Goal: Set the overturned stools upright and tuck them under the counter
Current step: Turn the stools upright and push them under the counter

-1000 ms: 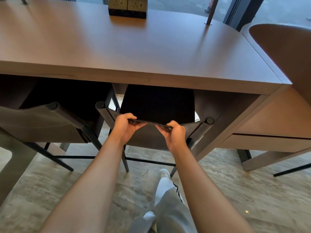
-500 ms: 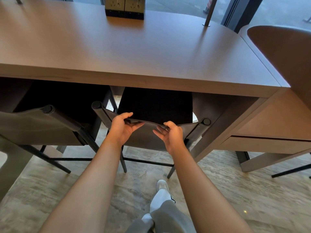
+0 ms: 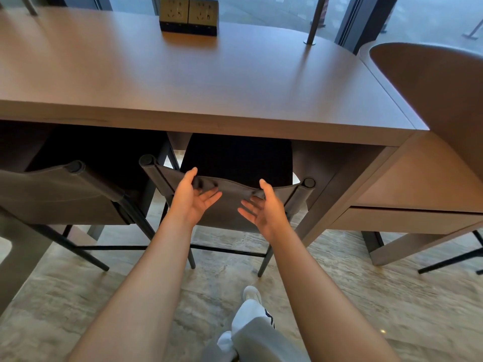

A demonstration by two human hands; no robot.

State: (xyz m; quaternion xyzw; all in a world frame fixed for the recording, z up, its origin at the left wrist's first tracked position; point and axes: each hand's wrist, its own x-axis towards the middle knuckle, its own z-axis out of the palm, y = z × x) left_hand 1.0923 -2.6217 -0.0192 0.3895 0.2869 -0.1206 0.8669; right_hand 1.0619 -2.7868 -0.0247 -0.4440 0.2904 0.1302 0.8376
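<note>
Grey leather, slung between two black posts, forms the backrest of the black-legged metal stool [image 3: 230, 202], which stands upright just beyond both hands. Its dark seat is already under the brown wooden counter [image 3: 209, 82] above them. The left hand [image 3: 193, 202] and the right hand [image 3: 264, 207] hover in front of that backrest, fingers spread and palms turned inward, gripping nothing. Whether the thumbs brush its top edge I cannot tell. A second grey leather stool [image 3: 60, 194] stands to the left of the left hand, likewise tucked in.

This stool looks placed, so the risk lies in any further shove. The round-capped post [image 3: 308, 182] beyond the right hand sits just beside the counter's side panel [image 3: 347, 184] and could knock it. An uneven push from one palm could skew the stool into its neighbour or scrape its legs on the stone floor [image 3: 339, 296].
</note>
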